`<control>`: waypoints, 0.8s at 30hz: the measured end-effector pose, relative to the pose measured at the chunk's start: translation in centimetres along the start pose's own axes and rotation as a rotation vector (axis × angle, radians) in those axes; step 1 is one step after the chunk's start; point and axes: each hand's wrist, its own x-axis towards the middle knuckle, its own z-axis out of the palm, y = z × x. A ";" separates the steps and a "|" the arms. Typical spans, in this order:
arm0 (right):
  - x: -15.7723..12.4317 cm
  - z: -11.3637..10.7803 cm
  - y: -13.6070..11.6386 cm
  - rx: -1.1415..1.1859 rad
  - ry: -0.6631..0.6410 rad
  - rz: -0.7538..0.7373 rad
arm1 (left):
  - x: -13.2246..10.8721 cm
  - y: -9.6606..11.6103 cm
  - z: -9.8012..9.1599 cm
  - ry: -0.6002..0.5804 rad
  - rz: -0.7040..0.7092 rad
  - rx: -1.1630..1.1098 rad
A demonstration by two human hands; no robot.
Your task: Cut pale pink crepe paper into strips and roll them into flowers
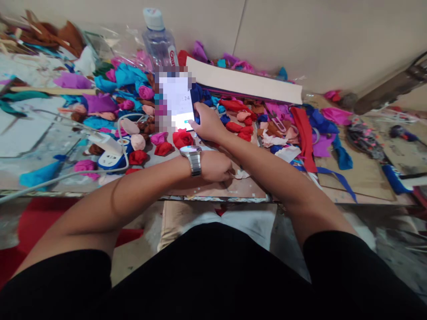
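Note:
A lit phone (pixel 182 100) leans upright among crumpled coloured paper pieces, its screen partly blurred out. My right hand (pixel 210 122) grips its lower right edge, with the thumb over the front of the screen. My left hand (pixel 215 166), below a metal wristwatch (pixel 192 160), rests low over the table, crossing under my right forearm. Its fingers are curled closed beside a pale crumpled paper scrap (pixel 242 174); whatever they hold is hidden. Red crumpled paper flowers (pixel 183 138) lie between the phone and the watch.
A plastic bottle (pixel 158 44) stands behind the phone. A long cream board (pixel 247 80) lies along the wall. To the left sit a blue-and-white power strip (pixel 115 153) and a white cable (pixel 66 178). Scissors (pixel 276 120), red strips (pixel 303 138) and a tape roll (pixel 315 134) are at right.

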 end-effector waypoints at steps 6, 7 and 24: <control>-0.4 -0.1 0.4 0.011 0.025 -0.036 | 0.1 0.2 0.1 -0.033 0.001 0.047; -0.4 -0.1 0.4 0.007 0.025 -0.036 | 0.1 0.2 0.0 -0.034 -0.006 0.055; 1.9 -0.6 0.1 0.164 0.154 -0.032 | 0.0 0.9 -0.3 -0.018 -0.068 0.121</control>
